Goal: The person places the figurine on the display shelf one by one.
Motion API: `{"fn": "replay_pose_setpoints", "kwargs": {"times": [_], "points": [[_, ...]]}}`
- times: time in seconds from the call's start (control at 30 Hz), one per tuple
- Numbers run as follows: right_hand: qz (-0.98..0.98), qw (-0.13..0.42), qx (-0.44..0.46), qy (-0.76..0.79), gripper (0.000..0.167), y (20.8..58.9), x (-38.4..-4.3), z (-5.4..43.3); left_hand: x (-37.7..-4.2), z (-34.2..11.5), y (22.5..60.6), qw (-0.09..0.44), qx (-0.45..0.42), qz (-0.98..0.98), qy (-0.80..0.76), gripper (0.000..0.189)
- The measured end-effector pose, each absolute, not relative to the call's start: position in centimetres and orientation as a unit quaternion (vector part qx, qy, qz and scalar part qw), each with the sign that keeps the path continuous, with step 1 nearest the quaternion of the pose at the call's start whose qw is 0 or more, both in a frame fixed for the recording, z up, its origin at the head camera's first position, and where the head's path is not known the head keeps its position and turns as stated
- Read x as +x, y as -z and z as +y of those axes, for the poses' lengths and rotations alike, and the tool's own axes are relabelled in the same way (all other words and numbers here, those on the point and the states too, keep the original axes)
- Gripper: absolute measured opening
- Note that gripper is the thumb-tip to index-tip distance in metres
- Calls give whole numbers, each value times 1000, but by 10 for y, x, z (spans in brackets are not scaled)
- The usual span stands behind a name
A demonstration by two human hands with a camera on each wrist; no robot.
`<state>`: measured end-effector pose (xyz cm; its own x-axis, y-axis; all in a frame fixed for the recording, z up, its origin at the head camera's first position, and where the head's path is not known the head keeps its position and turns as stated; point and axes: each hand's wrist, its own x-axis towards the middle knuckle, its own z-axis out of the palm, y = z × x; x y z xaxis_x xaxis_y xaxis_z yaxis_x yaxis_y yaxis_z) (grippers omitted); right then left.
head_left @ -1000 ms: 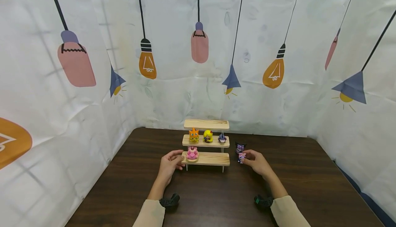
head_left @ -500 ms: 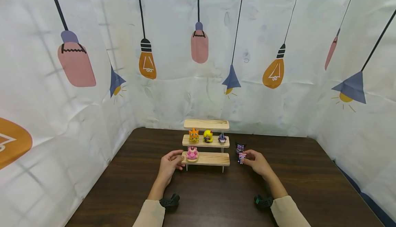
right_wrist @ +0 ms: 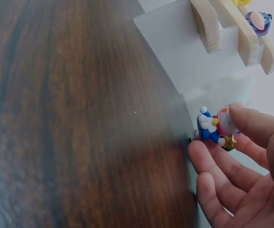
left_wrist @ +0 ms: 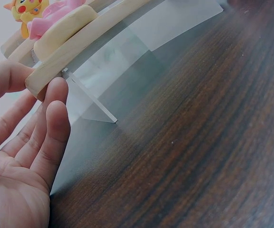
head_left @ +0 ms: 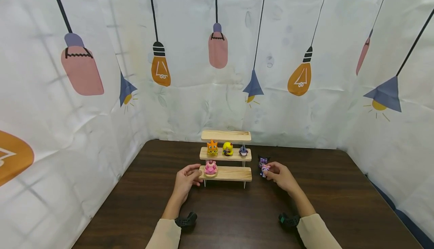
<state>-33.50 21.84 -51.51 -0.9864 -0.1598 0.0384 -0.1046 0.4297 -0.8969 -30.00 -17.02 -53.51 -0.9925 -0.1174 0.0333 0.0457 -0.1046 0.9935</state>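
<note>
While my left hand steadies the stand, my right begins to raise a little figurine

As my right hand [head_left: 282, 177] pinches the small pink-headed figurine [right_wrist: 215, 122] between thumb and fingers, my left hand [head_left: 185, 180] grips the left end of the bottom shelf [head_left: 234, 173], thumb and fingers around its corner. My two hands are well apart, one on each side of the stand.

What has just changed is slight: half a second ago the figurine sat a little lower in the head view, and now it and my fingertips are higher, covering more of the dark-eared figurine [head_left: 263, 161] just behind. I judge that the grip is settled and the pick-up has only started; I can't tell whether its feet have left the table [head_left: 237, 211]. The whole view has shifted a touch too, so part of that rise may be my head.

The rest matches the earlier frame. My left hand keeps its place, the pink figurine [head_left: 211, 168] sits at the bottom shelf's left end, and the orange [head_left: 212, 148], yellow [head_left: 228, 149] and purple figurines [head_left: 243, 150] line the middle shelf [head_left: 220, 158].
</note>
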Motion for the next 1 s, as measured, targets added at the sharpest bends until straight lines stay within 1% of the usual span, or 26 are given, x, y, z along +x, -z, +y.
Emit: {"fn": "replay_pose_setpoints", "kwargs": {"times": [0.1,0.37,0.63,0.67,1.0], "points": [[845,29,-75,530,35,513,-335,217,-300,-170,535,56,26,-666,744,32],[834,24,-98,542,36,509,-333,214,-300,-169,535,57,26,-668,741,32],[833,13,-105,543,33,499,-328,211,-299,-169,534,58,28,-670,740,31],[833,11,-104,544,34,502,-330,212,-299,-169,534,58,28,-670,740,31],[827,9,-119,549,38,492,-326,207,-299,-170,534,56,29,-669,741,31]]}}
